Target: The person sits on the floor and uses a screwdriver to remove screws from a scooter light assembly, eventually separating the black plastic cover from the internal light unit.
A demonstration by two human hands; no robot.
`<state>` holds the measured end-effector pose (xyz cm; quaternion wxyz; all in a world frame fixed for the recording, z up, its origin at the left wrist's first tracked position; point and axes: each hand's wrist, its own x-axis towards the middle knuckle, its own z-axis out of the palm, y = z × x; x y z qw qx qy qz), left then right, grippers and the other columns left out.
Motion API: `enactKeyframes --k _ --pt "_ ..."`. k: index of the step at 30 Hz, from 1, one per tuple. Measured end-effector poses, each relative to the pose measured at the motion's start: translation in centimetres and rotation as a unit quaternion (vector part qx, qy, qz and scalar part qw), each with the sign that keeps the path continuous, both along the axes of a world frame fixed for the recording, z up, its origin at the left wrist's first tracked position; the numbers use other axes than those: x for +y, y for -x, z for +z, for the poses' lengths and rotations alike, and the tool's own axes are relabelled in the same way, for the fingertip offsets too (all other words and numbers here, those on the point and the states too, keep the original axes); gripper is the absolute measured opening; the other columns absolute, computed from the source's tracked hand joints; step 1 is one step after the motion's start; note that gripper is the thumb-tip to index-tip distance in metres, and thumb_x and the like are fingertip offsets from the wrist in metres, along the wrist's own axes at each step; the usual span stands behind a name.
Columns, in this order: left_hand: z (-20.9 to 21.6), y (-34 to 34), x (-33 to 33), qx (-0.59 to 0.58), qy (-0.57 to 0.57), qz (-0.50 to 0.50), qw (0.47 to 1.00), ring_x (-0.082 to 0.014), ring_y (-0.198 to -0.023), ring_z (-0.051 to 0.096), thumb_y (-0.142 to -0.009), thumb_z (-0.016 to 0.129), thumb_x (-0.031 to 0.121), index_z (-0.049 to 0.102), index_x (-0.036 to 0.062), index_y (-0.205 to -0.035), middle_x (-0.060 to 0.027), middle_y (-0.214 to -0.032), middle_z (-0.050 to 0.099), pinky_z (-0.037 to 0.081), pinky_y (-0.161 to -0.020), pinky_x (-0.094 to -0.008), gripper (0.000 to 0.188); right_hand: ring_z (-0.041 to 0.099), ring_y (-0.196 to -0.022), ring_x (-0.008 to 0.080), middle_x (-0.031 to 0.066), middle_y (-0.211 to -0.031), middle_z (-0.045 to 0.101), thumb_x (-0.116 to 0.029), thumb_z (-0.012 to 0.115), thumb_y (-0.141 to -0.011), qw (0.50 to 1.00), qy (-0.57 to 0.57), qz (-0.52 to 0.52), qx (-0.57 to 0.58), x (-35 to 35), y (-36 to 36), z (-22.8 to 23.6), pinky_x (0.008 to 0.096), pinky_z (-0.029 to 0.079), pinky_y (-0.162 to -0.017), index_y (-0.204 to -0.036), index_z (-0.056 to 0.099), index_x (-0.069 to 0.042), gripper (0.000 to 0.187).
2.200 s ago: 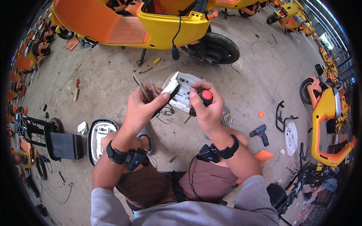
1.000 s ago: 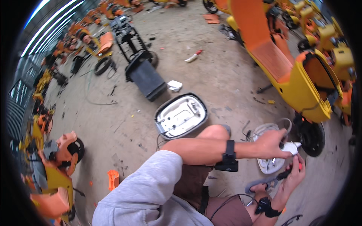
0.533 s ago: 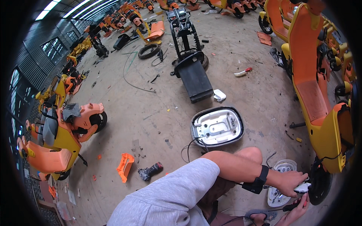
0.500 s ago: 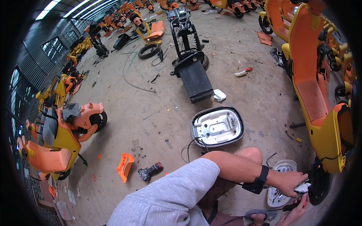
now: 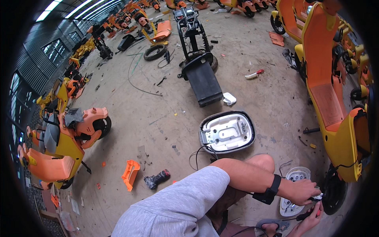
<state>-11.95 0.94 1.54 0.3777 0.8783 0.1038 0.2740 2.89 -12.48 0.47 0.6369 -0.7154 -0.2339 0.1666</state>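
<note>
Left hand (image 5: 303, 192), fingers curled, grips a small white part (image 5: 318, 196) at its right-hand edge; the part's long axis is unclear. Just below, the right hand (image 5: 310, 224) closes around a red-and-black screwdriver (image 5: 303, 217), fingertips pointing up at the part. Leftward, beneath the left hand, lies a white shell (image 5: 292, 212).

A small part (image 5: 317, 197), white with some dark at its edge, sits at the lower right of the frame — held in the left hand (image 5: 302, 192) and partly hidden by its fingers. Just below, the right hand (image 5: 310, 223) holds a screwdriver (image 5: 303, 216) — black-and-red handle, lying nearly level, shaft toward the left.
</note>
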Motion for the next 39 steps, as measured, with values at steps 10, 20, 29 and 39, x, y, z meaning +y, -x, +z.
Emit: enactKeyframes --k 10,20,29,39 --pt "2.1 1.3 1.4 0.066 -0.014 0.012 0.998 -0.0401 -0.072 0.064 -0.086 0.063 0.021 0.056 0.0056 -0.121 -0.0182 -0.088 0.063 0.051 -0.062 -0.0489 0.038 0.05 -0.059 0.0046 0.0006 -0.074 0.06 -0.01 0.066 -0.092 1.0 -0.013 0.005 0.011 2.3 4.1 2.9 0.0186 0.041 -0.053 -0.097 0.066 0.003 0.014" --pt "4.3 0.8 0.7 0.054 -0.013 0.007 0.998 -0.0385 -0.067 0.061 -0.083 0.069 0.01 0.061 0.0073 -0.122 -0.0162 -0.083 0.062 0.048 -0.059 -0.0443 0.039 0.059 -0.08 0.0053 0.0023 -0.086 0.07 -0.01 0.071 -0.087 1.0 0.0 0.018 0.001 1.2 4.1 4.5 0.0206 0.048 -0.073 -0.096 0.071 0.003 0.016" --pt "3.7 1.4 0.9 0.072 -0.051 0.012 0.996 -0.0381 -0.07 0.063 -0.083 0.069 0.011 0.061 0.0089 -0.124 -0.0148 -0.087 0.064 0.05 -0.06 -0.0445 0.041 0.055 -0.073 0.0034 -0.0003 -0.079 0.067 -0.009 0.072 -0.085 0.999 -0.002 0.02 0.04 1.3 4.2 3.9 0.0189 0.046 -0.066 -0.092 0.071 0.003 0.014" --pt "3.6 1.0 0.8 0.074 -0.049 0.012 0.996 -0.0377 -0.072 0.063 -0.083 0.069 0.012 0.061 0.0093 -0.124 -0.0154 -0.089 0.064 0.05 -0.06 -0.0435 0.042 0.057 -0.074 0.0038 -0.0005 -0.08 0.067 -0.006 0.072 -0.083 1.0 -0.006 -0.001 0.001 1.4 4.2 4.2 0.0199 0.048 -0.068 -0.088 0.07 0.003 0.01"
